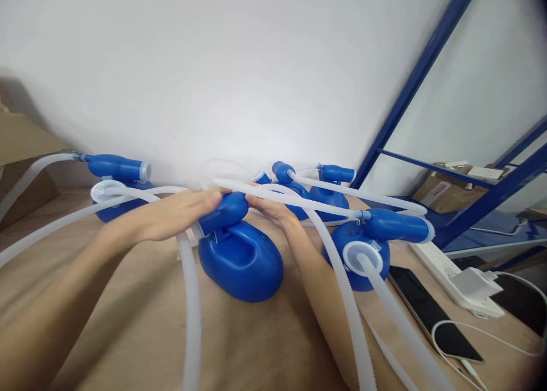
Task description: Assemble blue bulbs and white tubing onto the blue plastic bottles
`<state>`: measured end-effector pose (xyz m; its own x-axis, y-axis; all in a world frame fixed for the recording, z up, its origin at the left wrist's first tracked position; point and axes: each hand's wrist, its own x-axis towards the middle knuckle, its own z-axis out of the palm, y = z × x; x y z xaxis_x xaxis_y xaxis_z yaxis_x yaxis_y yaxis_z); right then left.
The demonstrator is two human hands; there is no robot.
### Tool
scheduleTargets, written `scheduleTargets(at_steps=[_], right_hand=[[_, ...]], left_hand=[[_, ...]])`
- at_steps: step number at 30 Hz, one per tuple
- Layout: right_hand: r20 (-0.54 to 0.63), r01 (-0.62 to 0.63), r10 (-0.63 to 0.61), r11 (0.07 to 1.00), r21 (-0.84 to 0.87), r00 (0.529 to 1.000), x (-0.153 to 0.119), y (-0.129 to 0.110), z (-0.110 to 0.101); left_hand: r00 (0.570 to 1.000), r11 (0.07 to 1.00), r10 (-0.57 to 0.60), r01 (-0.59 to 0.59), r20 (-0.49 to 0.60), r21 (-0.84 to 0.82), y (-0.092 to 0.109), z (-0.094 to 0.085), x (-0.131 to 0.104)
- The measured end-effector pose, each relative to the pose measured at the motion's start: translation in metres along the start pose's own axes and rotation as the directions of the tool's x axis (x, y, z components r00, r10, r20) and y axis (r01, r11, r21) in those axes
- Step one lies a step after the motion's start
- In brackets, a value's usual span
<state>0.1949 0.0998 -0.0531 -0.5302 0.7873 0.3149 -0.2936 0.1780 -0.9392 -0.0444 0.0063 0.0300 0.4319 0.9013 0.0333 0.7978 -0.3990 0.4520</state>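
A blue plastic bottle (241,265) with a moulded handle stands on the brown table in the middle. Its blue head piece (226,211) is held between both hands. My left hand (186,208) lies along the left side of that piece, fingers at its top. From the right, my right hand (267,207) reaches behind it, fingertips touching the piece near the end of a white tube (273,194). Another white tube (191,311) hangs down in front, left of the bottle. Parts of the right fingers are hidden behind the tubes.
Similar blue bottles with tubes stand at the left (115,166), at the right (356,251) and at the back (329,200). A phone (431,311) and a power strip (453,280) lie at the right. Cardboard (29,137) is at the left, a blue frame (410,89) at the right.
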Motion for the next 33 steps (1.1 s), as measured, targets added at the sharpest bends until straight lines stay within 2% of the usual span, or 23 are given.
scheduleTargets(at_steps=[2, 4, 7, 10, 12, 13, 15, 17, 20, 23, 26, 29, 31, 33], right_hand=[[-0.030, -0.036, 0.037, 0.999, 0.025, 0.999, 0.001, 0.004, 0.000], [-0.062, -0.049, 0.051, 0.998, 0.033, 0.997, 0.001, 0.006, -0.001], [-0.067, -0.047, 0.048, 0.999, 0.016, 0.997, 0.000, 0.005, -0.006], [-0.079, -0.023, 0.024, 1.000, 0.013, 0.997, -0.002, 0.003, -0.014], [-0.122, 0.006, 0.000, 0.999, 0.045, 0.992, -0.003, 0.005, -0.022], [-0.151, 0.021, -0.010, 0.997, 0.068, 0.988, -0.003, 0.007, -0.025], [-0.212, 0.049, -0.023, 0.992, 0.116, 0.977, -0.004, 0.014, -0.032], [-0.248, 0.061, -0.022, 0.987, 0.148, 0.969, -0.004, 0.020, -0.035], [-0.245, 0.049, -0.006, 0.984, 0.169, 0.969, -0.003, 0.025, -0.034], [-0.213, 0.019, 0.018, 0.985, 0.171, 0.977, -0.002, 0.026, -0.030], [-0.200, 0.001, 0.027, 0.990, 0.142, 0.979, 0.000, 0.027, -0.027], [-0.207, -0.001, 0.027, 0.992, 0.125, 0.978, 0.003, 0.031, -0.026], [-0.221, 0.013, 0.019, 0.989, 0.145, 0.975, 0.004, 0.034, -0.026], [-0.244, 0.028, 0.014, 0.986, 0.165, 0.970, 0.006, 0.036, -0.025]], left_hand=[[0.997, 0.982, -0.051, 0.061, 0.063, -0.180, -0.013, -0.011, -0.001], [0.983, 0.961, -0.112, 0.145, 0.148, -0.236, -0.023, -0.021, -0.003], [0.962, 0.972, -0.149, 0.184, 0.229, -0.143, -0.030, -0.030, -0.006], [0.971, 0.976, -0.206, 0.213, 0.122, -0.042, -0.032, -0.028, -0.009], [0.963, 0.964, -0.263, 0.260, 0.057, 0.053, -0.035, -0.018, -0.005], [0.954, 0.952, -0.290, 0.281, 0.072, 0.121, -0.038, -0.011, 0.000], [0.914, 0.908, -0.356, 0.289, 0.194, 0.304, -0.045, 0.009, 0.013], [0.875, 0.858, -0.392, 0.236, 0.284, 0.456, -0.051, 0.030, 0.028], [0.863, 0.856, -0.372, 0.178, 0.340, 0.485, -0.061, 0.053, 0.044], [0.874, 0.879, -0.323, 0.135, 0.363, 0.456, -0.070, 0.061, 0.049], [0.885, 0.887, -0.292, 0.109, 0.363, 0.448, -0.076, 0.054, 0.048], [0.901, 0.897, -0.256, 0.086, 0.350, 0.433, -0.070, 0.035, 0.040], [0.933, 0.919, -0.172, 0.036, 0.318, 0.392, -0.060, 0.020, 0.031], [0.971, 0.936, -0.053, -0.034, 0.233, 0.351, -0.048, 0.006, 0.022]])
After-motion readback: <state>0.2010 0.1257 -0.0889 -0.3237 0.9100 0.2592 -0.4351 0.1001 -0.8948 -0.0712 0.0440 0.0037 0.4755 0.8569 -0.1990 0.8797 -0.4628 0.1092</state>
